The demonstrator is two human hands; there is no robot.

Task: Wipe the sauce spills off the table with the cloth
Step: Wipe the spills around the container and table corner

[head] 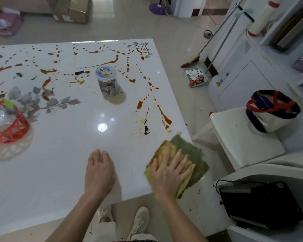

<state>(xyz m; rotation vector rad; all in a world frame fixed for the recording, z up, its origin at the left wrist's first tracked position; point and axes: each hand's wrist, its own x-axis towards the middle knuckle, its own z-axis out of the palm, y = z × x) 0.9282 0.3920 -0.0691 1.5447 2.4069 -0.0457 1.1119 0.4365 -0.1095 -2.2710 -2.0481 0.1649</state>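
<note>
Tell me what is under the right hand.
The green-yellow cloth lies under the right hand, flat on the table. What lies beneath the cloth is hidden.

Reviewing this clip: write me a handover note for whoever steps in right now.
Right hand: flat on the cloth, pressing it down at the near right corner of the table.
Left hand: holds nothing, by the near edge.
Done: the near part shows no sauce, only faint smears just beyond the cloth.
Left: sauce spills across the far half and right side, around the jar.
</note>
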